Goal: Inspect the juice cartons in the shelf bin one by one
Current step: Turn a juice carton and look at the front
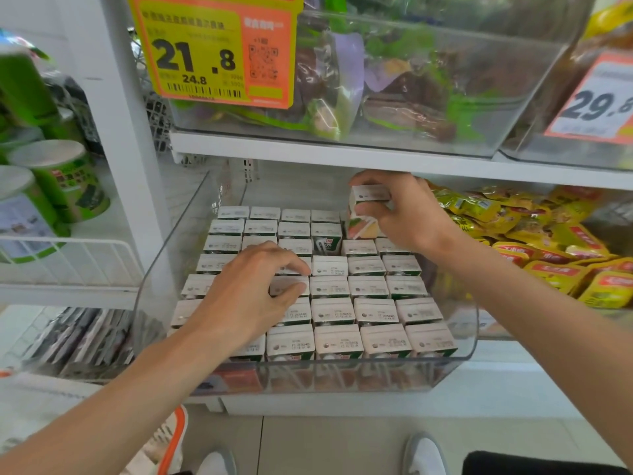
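Reaching into a clear shelf bin (178,241) pulled forward from a white store shelf, a person works through its stock with both bare hands. Left of the bin, green canisters (65,180) with pale lids stand behind a white wire rail (68,255). Above the bin's left corner hangs a yellow and orange price tag (205,53) reading 21.8.

Over the bin's left half, the left hand (246,289) lies palm down on the carton tops, fingers bent, with thumb and forefinger set to either side of one carton top. Whether they actually pinch that carton cannot be told.

Inside the bin, the juice cartons (368,287) stand upright in tight rows from front wall to back, white tops up, each printed with small dark lettering. Near the bin's back, right of centre, a gap in the rows exposes the green face of a neighbouring carton (325,243).

Above the bin's back right corner, the right hand (407,214) grasps a single lifted carton (368,214), fingers and thumb wrapped around its upper part. That carton is raised clear of the rows and just under the white shelf edge (342,159), with its fruit-printed side and attached straw facing the camera.

Right of the bin, yellow snack packets (534,248) with red labels lie heaped on the same shelf. Above the bin, a second clear bin (479,108) holds bagged goods, and to its right a white and orange tag (596,101) reads 29.8.
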Tool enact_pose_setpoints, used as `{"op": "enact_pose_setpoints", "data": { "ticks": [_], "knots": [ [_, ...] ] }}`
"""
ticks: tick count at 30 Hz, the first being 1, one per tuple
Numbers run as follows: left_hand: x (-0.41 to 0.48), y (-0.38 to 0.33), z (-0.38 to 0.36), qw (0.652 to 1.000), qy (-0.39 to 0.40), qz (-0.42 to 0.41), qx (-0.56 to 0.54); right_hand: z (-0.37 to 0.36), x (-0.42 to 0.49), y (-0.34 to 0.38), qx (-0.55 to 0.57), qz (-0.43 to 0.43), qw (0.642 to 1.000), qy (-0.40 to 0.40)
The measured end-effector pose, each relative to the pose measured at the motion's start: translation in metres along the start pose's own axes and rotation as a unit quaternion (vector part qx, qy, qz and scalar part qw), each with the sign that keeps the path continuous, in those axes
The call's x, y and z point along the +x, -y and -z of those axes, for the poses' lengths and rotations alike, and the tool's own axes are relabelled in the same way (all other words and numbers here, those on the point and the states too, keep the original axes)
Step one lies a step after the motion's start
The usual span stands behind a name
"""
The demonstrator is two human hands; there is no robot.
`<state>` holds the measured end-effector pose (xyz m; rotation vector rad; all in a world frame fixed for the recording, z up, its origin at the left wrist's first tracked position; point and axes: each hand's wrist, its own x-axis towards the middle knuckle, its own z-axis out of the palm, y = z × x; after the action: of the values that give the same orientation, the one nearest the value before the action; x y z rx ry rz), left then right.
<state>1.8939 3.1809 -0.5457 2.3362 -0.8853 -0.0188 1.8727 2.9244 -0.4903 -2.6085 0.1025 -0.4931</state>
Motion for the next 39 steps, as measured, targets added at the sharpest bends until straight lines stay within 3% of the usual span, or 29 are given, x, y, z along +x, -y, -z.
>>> {"op": "enact_pose_setpoints", "data": {
  "ticks": [9,14,19,23,28,39],
  "knots": [
    [0.001,0.0,0.0,1.0,0.004,0.005,-0.011,0.001,0.005,-0.006,-0.01,0.001,1.0,0.02],
    [0.001,-0.002,0.001,1.0,0.006,0.012,-0.013,-0.001,0.01,-0.009,-0.023,-0.022,0.997,0.067],
    [0.001,-0.002,0.002,1.0,0.008,0.016,-0.019,-0.013,0.016,-0.005,-0.143,-0.021,0.979,0.14],
    [0.001,-0.001,0.002,1.0,0.008,0.014,-0.018,-0.017,0.018,-0.003,-0.126,-0.037,0.971,0.202],
    [0.001,-0.001,0.003,0.999,0.01,0.018,-0.025,-0.035,0.021,0.01,-0.126,0.002,0.983,0.133],
    [0.001,0.002,0.003,0.999,0.009,0.012,-0.029,-0.048,0.037,0.014,-0.157,-0.001,0.971,0.182]
  ]
}}
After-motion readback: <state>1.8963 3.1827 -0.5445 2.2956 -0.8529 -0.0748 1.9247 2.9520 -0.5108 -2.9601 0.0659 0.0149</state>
